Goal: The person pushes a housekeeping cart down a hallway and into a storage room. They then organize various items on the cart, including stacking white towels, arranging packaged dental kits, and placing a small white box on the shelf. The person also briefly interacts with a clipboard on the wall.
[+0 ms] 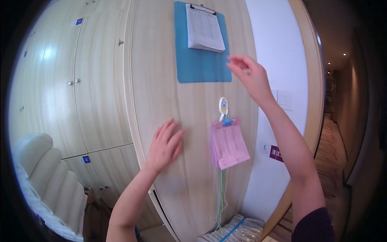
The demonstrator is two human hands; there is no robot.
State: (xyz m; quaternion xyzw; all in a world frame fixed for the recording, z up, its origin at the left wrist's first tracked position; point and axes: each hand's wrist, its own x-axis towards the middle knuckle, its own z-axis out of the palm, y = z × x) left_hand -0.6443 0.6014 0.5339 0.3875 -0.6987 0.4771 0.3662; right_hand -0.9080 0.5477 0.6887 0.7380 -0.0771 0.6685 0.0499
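A blue clipboard (pixel 201 68) hangs on the side panel of a light wood-grain cabinet (pixel 187 103). Its black metal clip holds a stack of printed sheets (pixel 205 30). My right hand (pixel 252 75) is raised by the board's lower right edge, thumb and fingertips slightly apart, with nothing visibly held. My left hand (pixel 166 145) is spread in front of the panel; whether it touches the wood is unclear. Between and below my hands, a bundle of pink printed sheets (pixel 231 145) in a blue clip (pixel 227 122) hangs from a white adhesive hook (pixel 223 106).
Green and white cords (pixel 223 187) trail down to a wrapped grey bundle (pixel 242 230) on the floor. Cabinet doors (pixel 102 78) with round knobs and a padded white chair (pixel 51 172) stand left. Right are a light switch (pixel 284 99), a door frame (pixel 311 121) and a dim corridor (pixel 335 145).
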